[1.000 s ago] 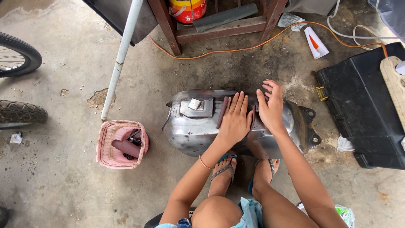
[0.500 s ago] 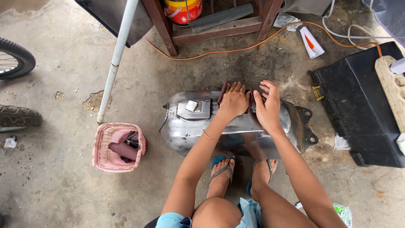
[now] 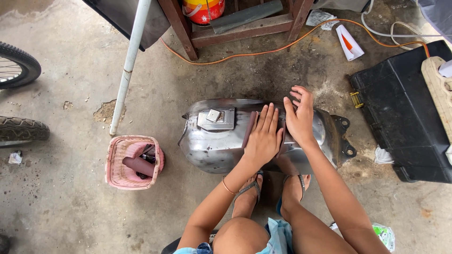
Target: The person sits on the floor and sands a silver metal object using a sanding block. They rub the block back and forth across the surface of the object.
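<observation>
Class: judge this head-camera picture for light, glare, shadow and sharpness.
Head view: soft even daylight; pale glare on the bare metal tank; faint shadow under the left hand and right hand; sharp throughout, the white pole leaning from wide-lens distortion.

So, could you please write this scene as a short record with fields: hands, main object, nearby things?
left hand: flat on a dark sanding sheet, fingers spread
right hand: flat on the tank, beside the left hand
main object: bare metal fuel tank lying on the concrete floor
left of tank: pink basket
right of tank: black case
behind tank: orange cable
</observation>
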